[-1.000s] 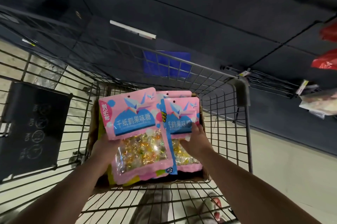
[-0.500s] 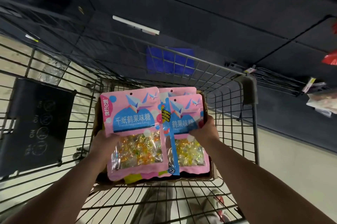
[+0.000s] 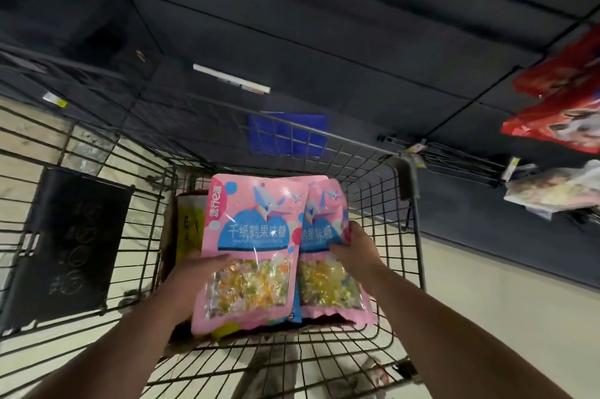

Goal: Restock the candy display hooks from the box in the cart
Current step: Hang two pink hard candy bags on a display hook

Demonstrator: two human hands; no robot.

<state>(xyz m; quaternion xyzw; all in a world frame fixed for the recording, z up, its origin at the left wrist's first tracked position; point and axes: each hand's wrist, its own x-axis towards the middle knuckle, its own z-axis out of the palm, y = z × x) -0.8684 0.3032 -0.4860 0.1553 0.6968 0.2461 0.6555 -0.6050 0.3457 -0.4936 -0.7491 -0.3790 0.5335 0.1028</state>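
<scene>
Candy bags (image 3: 253, 249), pink with a blue band and a clear window of wrapped sweets, sit fanned upright at the middle of the view, held over the box (image 3: 168, 236) in the cart (image 3: 412, 236). The left hand (image 3: 191, 281) comes in from 7 o'clock and has its grip closed on the front bag, thumb laid across the face just under the blue band and the other fingers hidden behind. The right hand (image 3: 354, 252) comes in from 5 o'clock and has its grip closed on the right edge of the rear bags (image 3: 324, 236), which overlap behind the front one at its 3 o'clock side. How many bags lie in that rear stack cannot be told.

The box is brown card, standing on the cart floor; a yellow pack (image 3: 191, 229) shows inside it at 9 o'clock of the front bag, and more yellow peeks out beneath the bag's lower edge. A dark placard (image 3: 71, 246) hangs on the cart's wire side at 9 o'clock. A blue panel (image 3: 285, 135) shows through the cart's far wire wall at 12 o'clock. At 2 to 3 o'clock, well apart from the hands, wire hooks (image 3: 454, 155) jut from a dark wall, and beside them hang red bags (image 3: 558, 113) and a pale bag (image 3: 558, 191).
</scene>
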